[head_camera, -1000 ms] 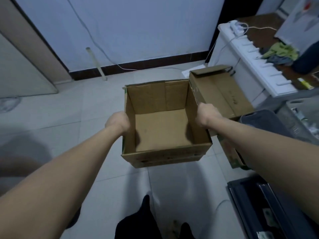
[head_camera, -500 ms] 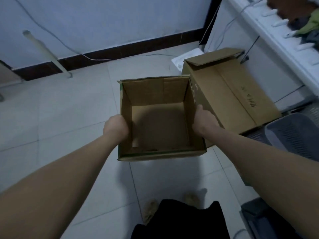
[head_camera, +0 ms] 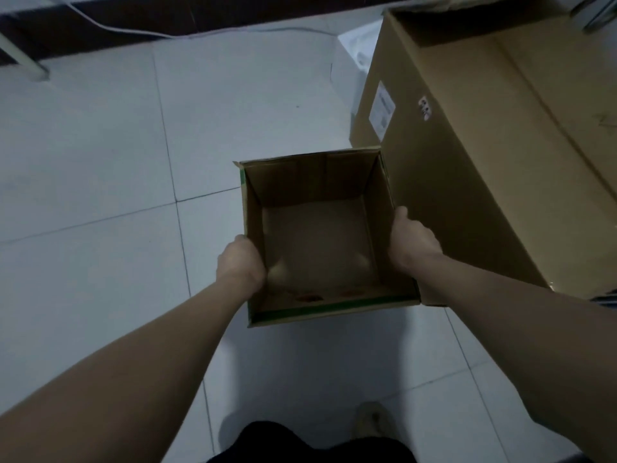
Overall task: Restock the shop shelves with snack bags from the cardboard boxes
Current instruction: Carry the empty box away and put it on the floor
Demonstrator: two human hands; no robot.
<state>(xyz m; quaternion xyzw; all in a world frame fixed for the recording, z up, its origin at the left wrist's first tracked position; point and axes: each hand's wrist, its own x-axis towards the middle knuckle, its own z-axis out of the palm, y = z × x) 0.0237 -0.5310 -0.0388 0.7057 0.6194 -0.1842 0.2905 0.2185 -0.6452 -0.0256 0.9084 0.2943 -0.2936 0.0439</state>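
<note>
An open, empty small cardboard box (head_camera: pixel 317 242) with green trim on its near rim sits low over the white tile floor, its right side against a bigger box. My left hand (head_camera: pixel 238 265) grips its left wall, fingers curled over the rim. My right hand (head_camera: pixel 412 243) grips the right wall, thumb along the rim. No snack bags are visible inside.
A large closed cardboard box (head_camera: pixel 484 155) with a white label lies at the right. A dark baseboard (head_camera: pixel 200 15) and a white cable (head_camera: pixel 233 33) run along the wall at the top. A white post (head_camera: pixel 26 61) stands at the upper left. My foot (head_camera: pixel 370 419) shows below.
The small box has come down and toward the large box, now touching its side. The camera has tilted down closer to the floor. Both hands keep their hold on the walls.
</note>
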